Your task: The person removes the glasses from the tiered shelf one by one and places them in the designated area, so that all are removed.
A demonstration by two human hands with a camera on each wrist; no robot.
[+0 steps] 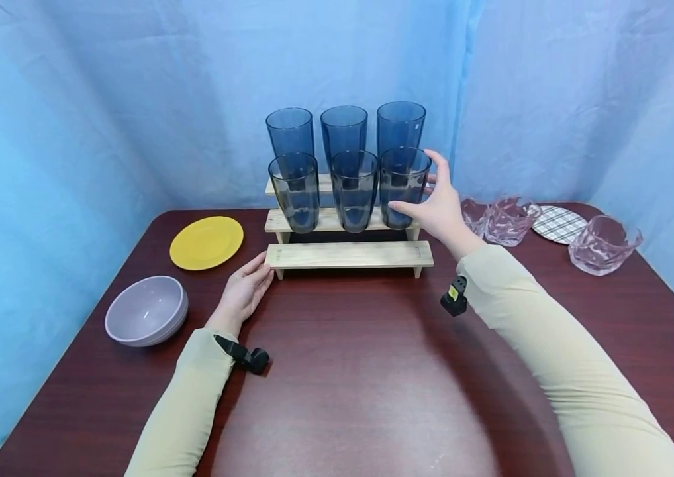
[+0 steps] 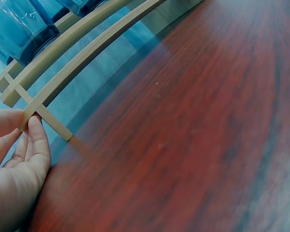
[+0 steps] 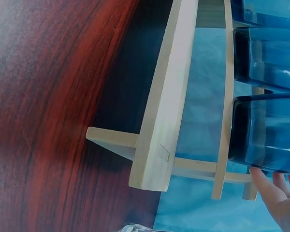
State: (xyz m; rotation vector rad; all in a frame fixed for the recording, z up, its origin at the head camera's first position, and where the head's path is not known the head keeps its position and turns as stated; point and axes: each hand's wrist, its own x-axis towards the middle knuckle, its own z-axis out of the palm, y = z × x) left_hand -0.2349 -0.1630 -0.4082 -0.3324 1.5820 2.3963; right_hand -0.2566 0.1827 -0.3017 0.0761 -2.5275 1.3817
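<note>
A three-tier wooden rack [image 1: 349, 254] stands at the back of the table. My left hand [image 1: 244, 291] pinches the left end of its lowest step, thumb and fingers on either side of the wood in the left wrist view. Three blue-grey tumblers stand upright on the middle step, among them a left one [image 1: 294, 192] and a centre one [image 1: 353, 192]. Around the right tumbler [image 1: 402, 189] my right hand [image 1: 441, 205] curls, thumb at its front and fingers at its far side. Three more tumblers [image 1: 344, 129] stand on the top step, partly hidden.
On the left lie a yellow plate [image 1: 206, 243] and a lilac bowl [image 1: 146, 311]. Clear faceted glasses [image 1: 511, 222] and a checked round mat [image 1: 559, 224] are at the right, with another clear glass [image 1: 604, 246] nearer. Blue curtains [image 1: 218, 99] hang behind the table.
</note>
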